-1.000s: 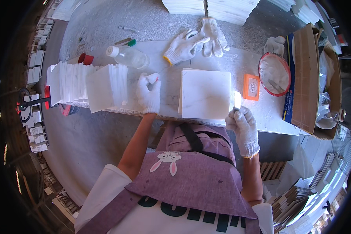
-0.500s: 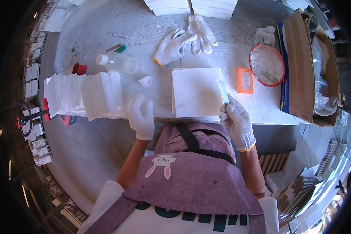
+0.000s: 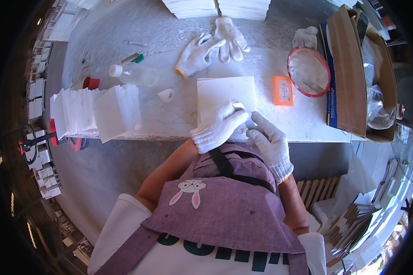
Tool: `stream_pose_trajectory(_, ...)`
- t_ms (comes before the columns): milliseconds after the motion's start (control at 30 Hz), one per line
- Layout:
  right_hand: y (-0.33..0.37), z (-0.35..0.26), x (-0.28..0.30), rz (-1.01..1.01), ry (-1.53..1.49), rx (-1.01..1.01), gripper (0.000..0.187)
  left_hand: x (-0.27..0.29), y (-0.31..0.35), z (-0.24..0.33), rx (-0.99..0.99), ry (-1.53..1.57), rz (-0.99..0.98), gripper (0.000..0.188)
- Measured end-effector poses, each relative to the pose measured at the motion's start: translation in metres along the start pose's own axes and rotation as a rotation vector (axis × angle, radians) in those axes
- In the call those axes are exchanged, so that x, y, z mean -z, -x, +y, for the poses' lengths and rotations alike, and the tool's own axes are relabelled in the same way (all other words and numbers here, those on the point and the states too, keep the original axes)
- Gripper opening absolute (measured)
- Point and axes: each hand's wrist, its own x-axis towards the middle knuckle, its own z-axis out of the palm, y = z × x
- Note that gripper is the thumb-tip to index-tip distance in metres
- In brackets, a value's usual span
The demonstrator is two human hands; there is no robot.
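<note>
A white square panel (image 3: 220, 89), with another beneath it, lies at the table's front edge. My left hand (image 3: 219, 126), in a white knit glove, reaches across the lower part of the panel. Its fingers are closed around the upper end of a thin, flat, greyish strip (image 3: 249, 123). My right hand (image 3: 271, 149), gloved likewise, pinches the lower end of this strip just beyond the panel's near right corner. The gloves hide most of the strip, so its exact kind is unclear.
Upright white panels (image 3: 96, 110) stand in a row at left, near a clear bottle (image 3: 137, 74) and small white nozzle cap (image 3: 166, 95). Spare gloves (image 3: 199, 55) lie behind. Right are an orange box (image 3: 283, 90), red-rimmed bowl (image 3: 329, 68) and cardboard carton (image 3: 348, 78).
My left hand has come from beside the upright panels over to the square panel and onto the strip. My right hand has shifted slightly left and down with the strip.
</note>
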Motion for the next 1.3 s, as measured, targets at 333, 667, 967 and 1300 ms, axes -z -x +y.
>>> stream_pose_trajectory(333,0.002,-0.009,0.012,0.198,-0.185,0.010,0.042,-0.001,0.009,0.026,0.309,0.006,-0.046,0.026)
stream_pose_trajectory(667,0.011,-0.008,0.030,0.122,0.022,0.143,0.041,-0.045,-0.004,-0.009,0.153,0.488,0.280,0.025)
stream_pose_trajectory(967,-0.066,-0.045,0.139,0.856,1.421,0.473,0.023,-0.031,0.009,-0.013,0.355,0.480,0.066,0.032)
stream_pose_trajectory(1300,-0.088,-0.055,0.166,0.843,1.550,0.271,0.022,-0.023,0.012,-0.001,0.454,0.298,0.135,0.033)
